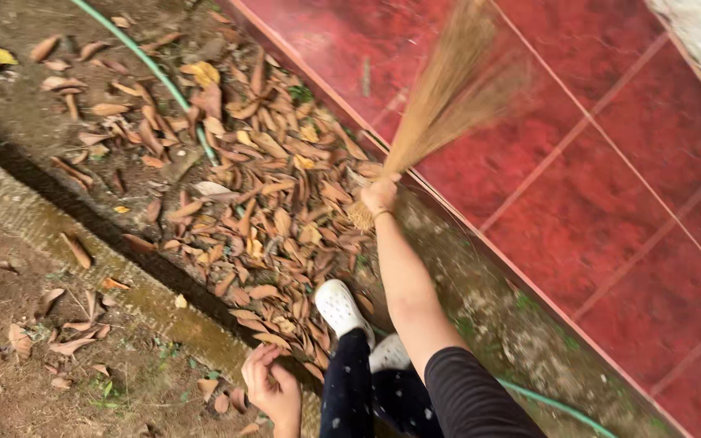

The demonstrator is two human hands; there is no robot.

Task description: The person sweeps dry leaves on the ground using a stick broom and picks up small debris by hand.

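— What's closest to you, down at the bottom of the frame?

— My left hand [273, 391], low and left of centre. Its fingers are curled loosely with nothing in them, hanging over the dirt beside a few dry leaves. Just right of it are my dark dotted trousers [359, 389] and my 2 white shoes [341, 308], the front one planted at the edge of the leaf pile.

— And your other hand?

— My right arm stretches up to the middle of the frame. There my right hand [380, 195] is shut tight around the bound end of a straw broom [448, 89]. A thin bracelet sits at that wrist. The bristles fan out toward the top, blurred, over the red tiled floor [610, 186] that fills the right side.

— Where are the leaves?

— The heap of brown dry leaves [269, 203] spreads over the bare ground from centre to upper left, touching the raised edge of the tiles. A green hose [152, 66] runs through it from the top; a green stretch shows again at lower right behind my arm.

— Anything further left?

— A damp concrete gutter [50, 223] crosses diagonally, with scattered leaves on the soil beyond it.
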